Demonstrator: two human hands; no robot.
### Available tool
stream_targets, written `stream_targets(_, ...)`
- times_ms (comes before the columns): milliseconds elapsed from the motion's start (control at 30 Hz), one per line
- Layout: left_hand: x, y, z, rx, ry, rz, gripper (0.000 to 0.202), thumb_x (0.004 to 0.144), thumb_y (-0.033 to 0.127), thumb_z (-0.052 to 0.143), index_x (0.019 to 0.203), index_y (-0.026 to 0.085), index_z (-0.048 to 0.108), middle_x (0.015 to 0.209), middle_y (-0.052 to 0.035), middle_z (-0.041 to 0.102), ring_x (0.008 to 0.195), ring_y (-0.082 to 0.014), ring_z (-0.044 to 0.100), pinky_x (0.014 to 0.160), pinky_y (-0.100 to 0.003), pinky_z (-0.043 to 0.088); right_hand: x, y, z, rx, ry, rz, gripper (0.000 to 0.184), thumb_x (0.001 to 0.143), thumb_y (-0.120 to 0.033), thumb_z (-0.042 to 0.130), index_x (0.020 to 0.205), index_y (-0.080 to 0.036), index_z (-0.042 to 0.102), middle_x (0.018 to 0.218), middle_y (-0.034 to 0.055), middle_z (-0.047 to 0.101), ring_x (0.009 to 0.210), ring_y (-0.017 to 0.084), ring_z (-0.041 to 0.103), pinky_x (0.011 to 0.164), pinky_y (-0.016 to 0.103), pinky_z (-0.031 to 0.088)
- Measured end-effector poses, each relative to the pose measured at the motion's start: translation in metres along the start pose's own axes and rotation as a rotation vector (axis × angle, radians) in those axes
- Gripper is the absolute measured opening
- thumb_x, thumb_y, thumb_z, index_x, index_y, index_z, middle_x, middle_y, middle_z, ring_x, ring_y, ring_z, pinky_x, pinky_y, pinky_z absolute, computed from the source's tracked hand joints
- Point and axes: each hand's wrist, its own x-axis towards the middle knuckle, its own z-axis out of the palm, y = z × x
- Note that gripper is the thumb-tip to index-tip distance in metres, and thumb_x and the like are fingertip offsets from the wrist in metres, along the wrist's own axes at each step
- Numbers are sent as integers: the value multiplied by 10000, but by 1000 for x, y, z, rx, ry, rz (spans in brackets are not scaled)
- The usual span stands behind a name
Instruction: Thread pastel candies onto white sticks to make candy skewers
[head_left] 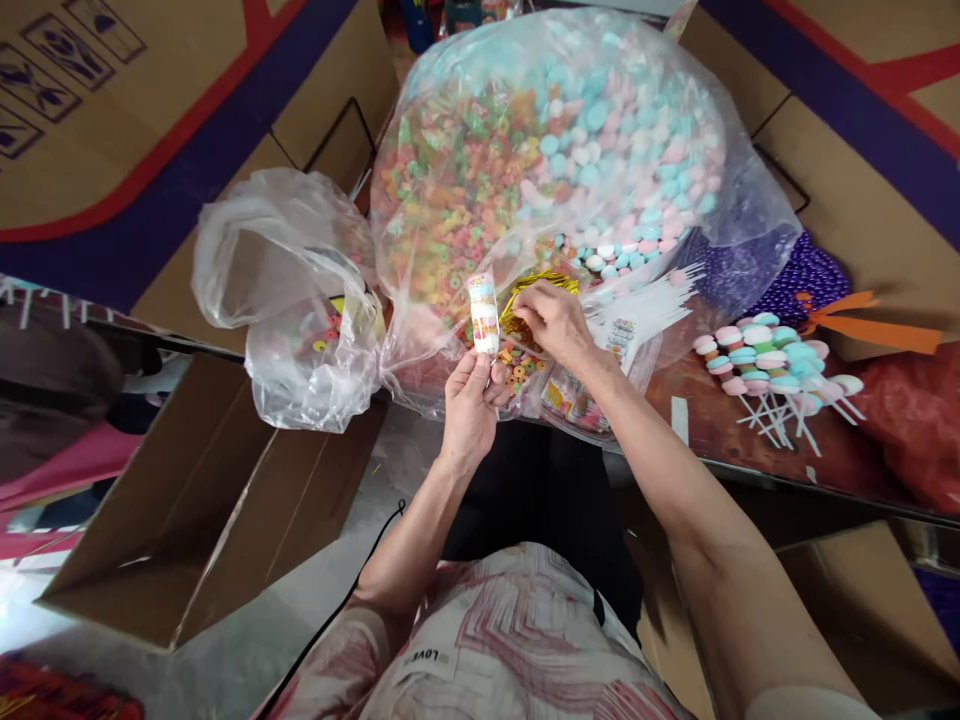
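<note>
At the far left a cardboard box printed with handling symbols is seen, with an open carton nearer and a small clear bag beside it. Near the middle, a filled candy packet is pinched upright in the left hand, while the word "LOVE" is read on the shirt below. Just right, gold twist ties are gripped by the closed right hand under the large candy bag; candy skewers lie on the surface further right.
</note>
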Motion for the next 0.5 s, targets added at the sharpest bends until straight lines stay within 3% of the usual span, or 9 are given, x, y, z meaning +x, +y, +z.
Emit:
stream_targets(200, -1, -4, 1, 45, -5, 25, 288, 844, 329, 836, 832, 173, 594, 642, 54, 534, 476, -25, 303, 457, -153, 285, 0, -7, -8, 177, 276, 62, 159, 976, -218, 532, 862, -229, 643, 919, 64, 682, 919, 230, 630, 879, 391, 511)
stream_targets(367, 1, -15, 1, 66, 20, 109, 420, 789, 379, 870, 924, 236, 499, 656, 71, 599, 470, -37, 331, 473, -159, 274, -11, -19, -12, 566, 598, 302, 122, 945, -368, 624, 910, -252, 616, 850, 1, 649, 743, 154, 651, 735, 324, 552)
stream_targets(500, 1, -21, 7, 102, -54, 106, 416, 794, 378, 845, 891, 239, 464, 625, 78, 571, 467, -39, 331, 469, -158, 223, -44, -46, -8, 864, 608, 523, 257, 859, -459, 739, 1008, -280, 630, 840, -15, 679, 676, 129, 655, 669, 292, 561)
